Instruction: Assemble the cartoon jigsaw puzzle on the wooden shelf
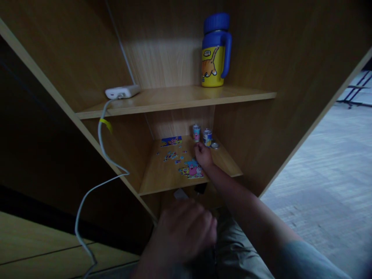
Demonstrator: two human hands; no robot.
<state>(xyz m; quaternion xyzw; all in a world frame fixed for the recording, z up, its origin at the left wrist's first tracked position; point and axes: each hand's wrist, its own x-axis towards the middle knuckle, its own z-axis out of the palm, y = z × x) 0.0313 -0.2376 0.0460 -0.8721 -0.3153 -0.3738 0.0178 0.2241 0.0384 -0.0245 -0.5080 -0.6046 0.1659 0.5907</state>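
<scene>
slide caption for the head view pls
Right hand near a partly assembled jigsaw on a shelf, two cans behind.

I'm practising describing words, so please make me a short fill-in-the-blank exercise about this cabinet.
The mug has a ____ handle.
The cable has a ____ tie on it.
The hand nearest the partly joined puzzle is the person's ____ one.

Missing words: blue; yellow; right.
</scene>
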